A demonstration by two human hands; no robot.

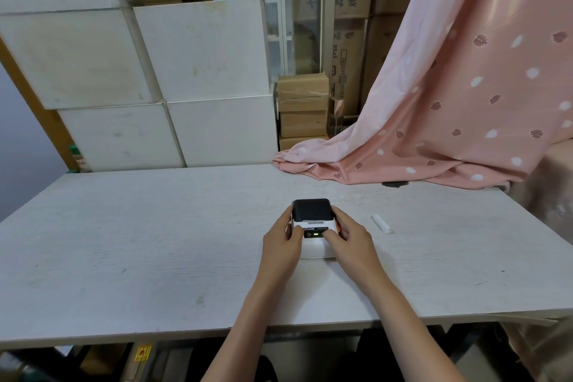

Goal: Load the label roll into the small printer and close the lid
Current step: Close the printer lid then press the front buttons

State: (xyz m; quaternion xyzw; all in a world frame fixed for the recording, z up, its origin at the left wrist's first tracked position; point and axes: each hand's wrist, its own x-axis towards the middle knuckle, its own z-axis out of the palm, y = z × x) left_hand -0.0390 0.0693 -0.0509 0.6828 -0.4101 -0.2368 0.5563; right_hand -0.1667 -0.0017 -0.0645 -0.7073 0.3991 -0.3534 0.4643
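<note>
A small white printer [313,246] with a dark lid [311,210] stands on the white table [155,242], slightly right of the middle. The lid lies flat on the body and a green light glows on the front panel. My left hand [281,243] grips the printer's left side, thumb on the front panel. On the right side my right hand [350,237] holds it, with the thumb near the panel too. No label roll shows; the inside of the printer is hidden.
A small white paper strip [382,224] lies on the table to the right of the printer. Pink patterned cloth [449,102] drapes over the table's far right. White boxes [170,87] and brown cartons [303,108] stack behind the far edge.
</note>
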